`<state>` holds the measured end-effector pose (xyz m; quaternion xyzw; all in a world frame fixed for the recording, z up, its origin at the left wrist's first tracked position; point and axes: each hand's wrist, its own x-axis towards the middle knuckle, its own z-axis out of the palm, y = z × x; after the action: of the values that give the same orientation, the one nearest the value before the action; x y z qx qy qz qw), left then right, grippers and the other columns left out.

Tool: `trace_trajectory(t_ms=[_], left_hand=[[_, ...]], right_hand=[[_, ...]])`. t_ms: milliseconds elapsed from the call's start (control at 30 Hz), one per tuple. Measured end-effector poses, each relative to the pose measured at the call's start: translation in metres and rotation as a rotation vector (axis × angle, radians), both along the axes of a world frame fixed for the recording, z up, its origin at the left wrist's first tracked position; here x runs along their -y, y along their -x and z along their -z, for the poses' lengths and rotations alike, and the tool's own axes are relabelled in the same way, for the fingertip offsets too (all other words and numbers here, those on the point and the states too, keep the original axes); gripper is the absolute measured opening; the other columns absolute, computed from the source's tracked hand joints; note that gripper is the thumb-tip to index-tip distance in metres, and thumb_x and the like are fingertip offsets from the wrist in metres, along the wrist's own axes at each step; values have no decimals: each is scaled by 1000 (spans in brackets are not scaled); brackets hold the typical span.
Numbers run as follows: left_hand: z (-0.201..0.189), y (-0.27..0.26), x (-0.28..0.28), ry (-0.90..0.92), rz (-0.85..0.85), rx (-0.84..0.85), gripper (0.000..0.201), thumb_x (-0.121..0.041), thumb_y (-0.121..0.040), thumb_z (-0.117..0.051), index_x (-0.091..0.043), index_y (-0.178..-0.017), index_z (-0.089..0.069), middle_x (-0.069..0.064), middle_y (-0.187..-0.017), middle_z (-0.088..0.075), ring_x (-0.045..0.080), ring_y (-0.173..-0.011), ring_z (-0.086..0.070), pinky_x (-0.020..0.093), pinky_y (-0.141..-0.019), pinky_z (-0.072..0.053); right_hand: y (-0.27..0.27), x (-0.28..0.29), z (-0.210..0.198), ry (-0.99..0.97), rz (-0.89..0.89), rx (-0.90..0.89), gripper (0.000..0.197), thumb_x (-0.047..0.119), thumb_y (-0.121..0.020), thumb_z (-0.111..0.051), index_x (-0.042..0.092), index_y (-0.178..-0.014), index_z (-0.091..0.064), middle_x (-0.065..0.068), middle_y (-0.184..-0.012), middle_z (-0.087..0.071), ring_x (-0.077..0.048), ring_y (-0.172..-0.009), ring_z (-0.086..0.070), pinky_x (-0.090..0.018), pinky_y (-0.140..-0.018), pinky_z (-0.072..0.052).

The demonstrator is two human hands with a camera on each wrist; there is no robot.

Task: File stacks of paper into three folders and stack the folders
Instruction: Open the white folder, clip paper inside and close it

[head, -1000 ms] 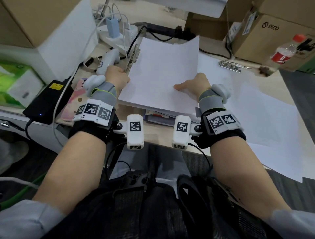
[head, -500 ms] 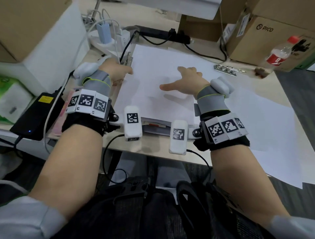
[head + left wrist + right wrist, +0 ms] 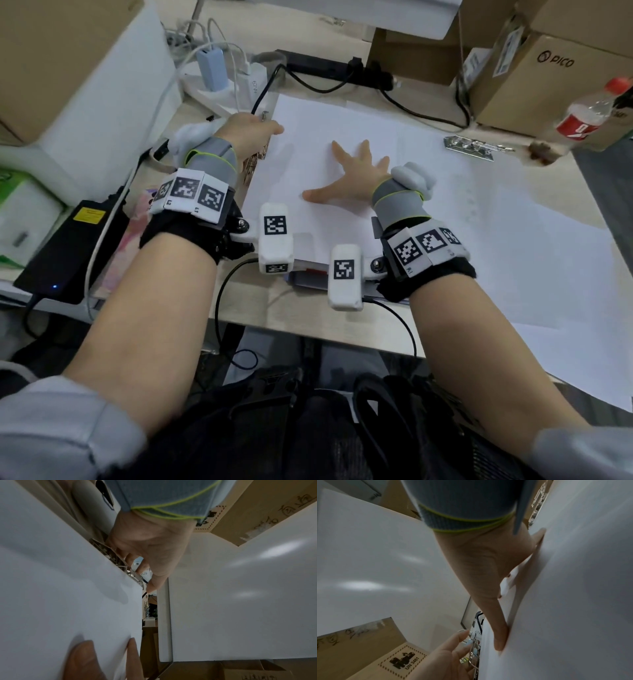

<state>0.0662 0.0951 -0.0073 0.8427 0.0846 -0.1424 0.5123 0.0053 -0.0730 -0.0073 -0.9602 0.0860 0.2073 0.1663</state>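
i'm sitting at a light wood desk (image 3: 308, 322), crowded along the back edge. brown cardboard boxes (image 3: 548, 68) are standing at the far right, one printed with "pico", and another big box (image 3: 51, 51) is sitting on something white at the far left. a white power strip with chargers (image 3: 219, 78) and a black one with cables (image 3: 329, 68) are running across the back. a black power brick (image 3: 68, 250) with a yellow label is lying at the left edge beside something pink, and a green-and-white package (image 3: 20, 205) is sitting further left. a clear bottle with a red label (image 3: 589, 113) is leaning at the right by the boxes.

the paper stack (image 3: 329, 144) is lying flat in front of me on an open folder, whose edges (image 3: 308, 274) are showing under it at the near side. more loose white sheets (image 3: 513, 240) are spreading to the right, running over the desk corner. a second metal clip bar (image 3: 476, 150) is lying on those sheets, well apart from my hands.

my right hand (image 3: 356, 174) is lying open, fingers spread flat, pressing on the top sheet. my left hand (image 3: 250, 133) is sitting at the stack's left edge, fingers curling around the folder's metal clip (image 3: 257, 161); the left wrist view is showing the thumb (image 3: 154, 582) extending past the clip's end. wrist trackers and their cables are covering the stack's near edge.
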Motion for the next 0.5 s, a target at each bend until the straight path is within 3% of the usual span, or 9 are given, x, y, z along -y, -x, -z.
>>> trace_trajectory(t_ms=[100,200,333,433,500], left_hand=[[15,-12,-9,121,-101,-9,37,-48,-60,-60,-19,-81,-59,4,-83,-54,21,-80,-51,37,-80,-46],[8,0,-11,235,-181,-43,34,-55,-70,-50,-21,-65,-49,-3,-66,-43,19,-67,-43,32,-69,-34],[10,11,-12,362,-226,-113,40,-53,-90,-37,-18,-73,-49,-3,-70,-50,15,-58,-46,26,-59,-38],[17,18,-19,393,-212,-139,23,-34,-90,-39,-21,-76,-53,-6,-72,-53,13,-53,-48,20,-53,-40],[20,25,-23,371,-179,-158,20,-29,-90,-41,-21,-77,-53,-6,-71,-54,8,-44,-50,17,-49,-42]], right_hand=[[-2,2,6,-25,8,-5,111,72,-67,-64,44,-148,6,0,-157,24,-46,-141,19,-59,-116,-6],[0,3,10,-72,9,-2,111,71,-67,-65,45,-147,8,2,-156,27,-44,-140,24,-59,-116,-4],[1,2,13,-113,37,7,112,68,-67,-67,45,-147,8,4,-155,28,-43,-139,27,-57,-116,0],[1,2,14,-130,46,14,113,68,-66,-68,46,-146,8,5,-155,28,-42,-140,27,-56,-116,0],[1,2,16,-145,55,18,113,69,-65,-69,47,-146,7,6,-155,28,-41,-140,27,-56,-116,-2]])
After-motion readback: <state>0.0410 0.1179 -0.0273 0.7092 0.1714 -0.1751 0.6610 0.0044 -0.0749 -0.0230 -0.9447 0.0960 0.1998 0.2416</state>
